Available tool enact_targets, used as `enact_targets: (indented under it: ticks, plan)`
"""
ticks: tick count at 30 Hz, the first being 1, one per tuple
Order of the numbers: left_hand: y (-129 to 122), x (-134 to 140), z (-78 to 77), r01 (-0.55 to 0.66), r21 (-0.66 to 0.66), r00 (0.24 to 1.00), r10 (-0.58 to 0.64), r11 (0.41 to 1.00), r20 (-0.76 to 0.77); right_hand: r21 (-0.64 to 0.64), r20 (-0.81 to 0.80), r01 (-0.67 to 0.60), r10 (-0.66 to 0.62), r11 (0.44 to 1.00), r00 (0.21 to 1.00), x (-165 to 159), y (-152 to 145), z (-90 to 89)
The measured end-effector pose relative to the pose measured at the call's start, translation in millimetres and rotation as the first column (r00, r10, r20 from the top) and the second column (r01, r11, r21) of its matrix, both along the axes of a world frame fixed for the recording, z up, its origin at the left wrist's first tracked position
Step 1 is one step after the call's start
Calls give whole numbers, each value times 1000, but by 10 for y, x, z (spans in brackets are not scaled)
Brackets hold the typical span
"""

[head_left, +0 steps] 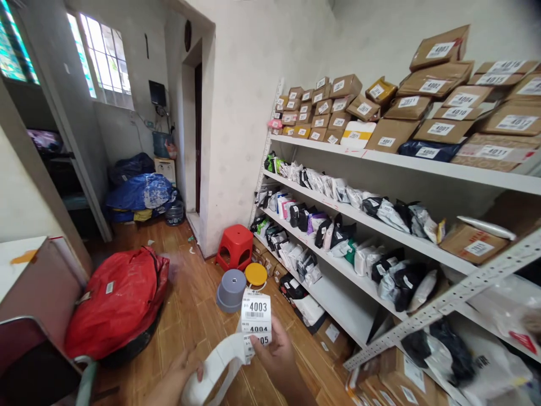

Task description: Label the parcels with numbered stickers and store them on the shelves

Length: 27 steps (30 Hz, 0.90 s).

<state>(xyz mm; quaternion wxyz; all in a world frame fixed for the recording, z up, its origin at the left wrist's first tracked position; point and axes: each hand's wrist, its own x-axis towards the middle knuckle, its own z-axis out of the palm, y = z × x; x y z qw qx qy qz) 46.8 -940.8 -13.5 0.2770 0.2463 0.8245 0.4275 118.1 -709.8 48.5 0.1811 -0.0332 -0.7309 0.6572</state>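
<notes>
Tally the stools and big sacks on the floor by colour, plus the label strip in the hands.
Red stool: 1
Grey stool: 1
Yellow stool: 1
Red sack: 1
Blue sack: 1
Label strip, held up by the right hand, its loose end in the left hand: 1
Total: 6

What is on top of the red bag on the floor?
On the red bag only a small white tag shows. A dark rim pokes out under it; the bag covers whatever else lies beneath.
</notes>
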Motion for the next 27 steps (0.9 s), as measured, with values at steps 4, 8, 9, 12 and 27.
enact_targets:
  ticks: [4, 8, 9, 12, 27]
  plan:
    - [270, -136, 668, -42, 408, 988, -22, 912, 151, 138, -15, -61, 64, 989, 998, 31, -103, 28]
    - [619, -179, 1142, -155, 641, 862, -214, 752, 460, 205, -42, -90, 101, 975, 994, 23, -154, 13]
    - [689, -182, 1202, -170, 665, 829, -259, 728, 495, 218, -55, -81, 95, 973, 994, 13, -146, 10]
    - [826, -192, 1264, -196, 704, 772, -335, 682, 540, 305, -108, -19, 55, 952, 993, -4, -102, 20]
    - [523, -417, 1417, -427, 696, 829, -58, 577, 557, 162, 134, -94, 72, 982, 988, -50, -426, -672]
